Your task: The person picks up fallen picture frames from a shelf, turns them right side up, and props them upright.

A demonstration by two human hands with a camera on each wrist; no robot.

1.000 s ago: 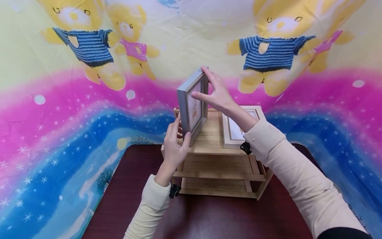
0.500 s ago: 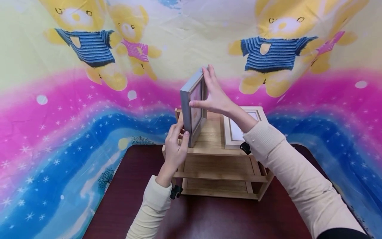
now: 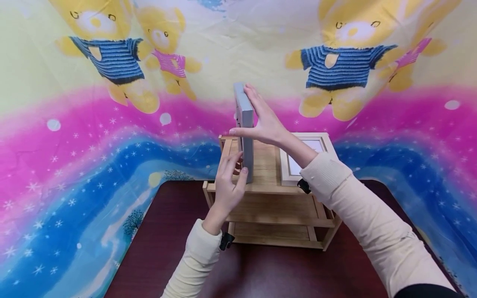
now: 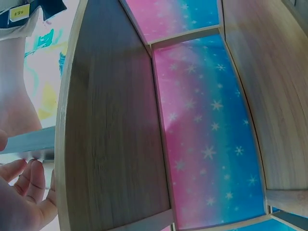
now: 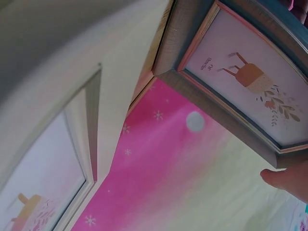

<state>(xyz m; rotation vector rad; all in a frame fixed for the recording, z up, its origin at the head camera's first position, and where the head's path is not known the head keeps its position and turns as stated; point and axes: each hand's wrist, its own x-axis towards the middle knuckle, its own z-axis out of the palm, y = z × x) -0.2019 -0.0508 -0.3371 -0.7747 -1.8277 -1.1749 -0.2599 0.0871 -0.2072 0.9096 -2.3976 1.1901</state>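
Observation:
A grey picture frame (image 3: pixel 247 124) stands upright on the left part of a wooden rack's top board (image 3: pixel 265 165), its narrow side toward me. In the right wrist view, the front of the grey picture frame (image 5: pixel 216 103) shows a potted plant print. My left hand (image 3: pixel 228 184) pinches its lower near edge with thumb and fingers. Higher up, my right hand (image 3: pixel 266 124) grips it, thumb across the near edge and fingers at the top. In the left wrist view, the left hand (image 4: pixel 24 192) is partly cut off. A white picture frame (image 3: pixel 286 167) lies flat to the right.
Below the top board, the rack has lower shelves (image 3: pixel 275 207). It stands on a dark red table (image 3: pixel 268 273). A cloth backdrop (image 3: pixel 231 54) with printed bears hangs close behind. My right forearm passes over the white frame's near corner.
The grey frame has turned so its picture no longer faces the head view and its edge shows instead. Both hands turned with it, the left shifting slightly right.

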